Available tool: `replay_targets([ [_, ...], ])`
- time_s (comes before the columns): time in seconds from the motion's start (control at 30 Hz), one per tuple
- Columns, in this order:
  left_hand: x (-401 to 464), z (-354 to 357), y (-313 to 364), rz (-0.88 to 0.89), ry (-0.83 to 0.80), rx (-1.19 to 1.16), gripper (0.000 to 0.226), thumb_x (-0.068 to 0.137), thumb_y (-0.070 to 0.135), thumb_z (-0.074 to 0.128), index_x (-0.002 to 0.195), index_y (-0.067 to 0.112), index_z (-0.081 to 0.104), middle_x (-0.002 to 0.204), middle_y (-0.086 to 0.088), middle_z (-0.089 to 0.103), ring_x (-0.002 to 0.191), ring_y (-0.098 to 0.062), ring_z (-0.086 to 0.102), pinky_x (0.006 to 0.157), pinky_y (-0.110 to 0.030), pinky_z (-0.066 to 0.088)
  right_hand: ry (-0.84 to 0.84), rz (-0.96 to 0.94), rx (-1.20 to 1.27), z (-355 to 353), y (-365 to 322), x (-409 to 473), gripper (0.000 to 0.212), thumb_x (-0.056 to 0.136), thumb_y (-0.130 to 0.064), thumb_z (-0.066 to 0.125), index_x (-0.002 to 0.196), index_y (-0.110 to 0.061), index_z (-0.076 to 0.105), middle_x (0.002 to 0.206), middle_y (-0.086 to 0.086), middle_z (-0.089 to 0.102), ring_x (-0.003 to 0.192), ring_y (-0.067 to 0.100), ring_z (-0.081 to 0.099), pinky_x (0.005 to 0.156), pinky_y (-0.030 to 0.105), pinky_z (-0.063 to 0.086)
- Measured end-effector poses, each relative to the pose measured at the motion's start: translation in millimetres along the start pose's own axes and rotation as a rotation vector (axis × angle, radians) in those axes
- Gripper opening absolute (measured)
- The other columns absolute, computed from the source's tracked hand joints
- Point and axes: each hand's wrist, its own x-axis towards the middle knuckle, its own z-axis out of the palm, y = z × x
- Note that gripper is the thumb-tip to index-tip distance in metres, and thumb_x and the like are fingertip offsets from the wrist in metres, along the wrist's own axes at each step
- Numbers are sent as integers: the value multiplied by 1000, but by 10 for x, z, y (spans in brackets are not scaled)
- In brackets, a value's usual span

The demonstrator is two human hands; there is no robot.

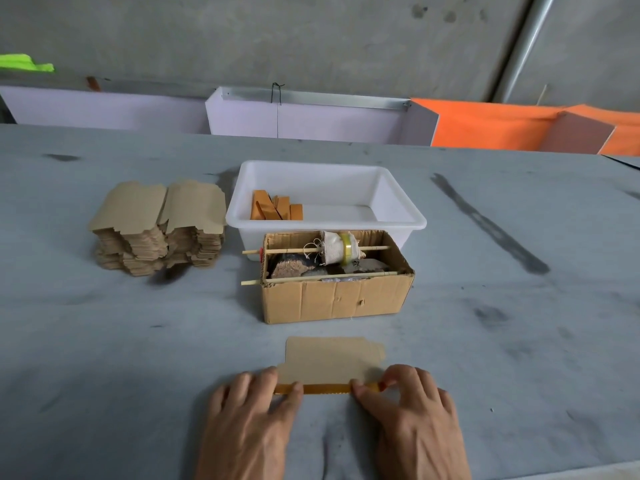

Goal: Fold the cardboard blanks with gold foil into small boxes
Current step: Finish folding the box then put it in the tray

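Observation:
A flat cardboard blank (332,358) lies brown side up on the grey table, close to me. Its near edge is turned up and shows a strip of gold foil (325,388). My left hand (249,420) pinches the left end of that strip between thumb and fingers. My right hand (412,410) pinches the right end the same way. A tall stack of unfolded blanks (159,226) stands at the far left. Several folded gold boxes (275,209) lie in the white plastic tub (398,199).
An open corrugated carton (332,299) stands between the tub and the blank, holding stones, a cloth bundle, a tape roll and two wooden sticks across its top. White and orange panels line the table's far edge.

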Motion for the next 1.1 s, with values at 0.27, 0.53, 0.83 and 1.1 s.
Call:
replay_targets([
  [0.27,27,-44,-9,50,39,-19,46,57,16,30,65,11,75,74,-9,69,77,-23,39,64,-35,34,-223,258,229,-160,134,199,28,49,4,79,65,-19,75,72,1,63,65,30,61,51,37,50],
  [0.53,183,-115,-128,-4,-39,-138,33,62,5,41,65,16,72,74,1,66,75,-15,45,64,-28,36,-533,175,217,92,96,676,40,91,-31,59,130,-27,54,124,-3,50,115,19,44,94,30,40],
  [0.83,752,78,-112,-209,-217,-283,46,88,38,61,131,23,55,117,4,53,113,-14,47,87,-16,28,-707,161,335,131,202,824,35,82,-27,70,115,-23,57,115,-2,52,109,19,48,94,33,43],
  [1.1,779,98,-160,-198,-286,-321,34,88,28,63,120,21,64,115,3,61,109,-15,55,88,-21,37,-656,202,678,112,241,797,22,75,-4,74,82,-21,62,81,-7,60,74,2,52,67,12,41],
])
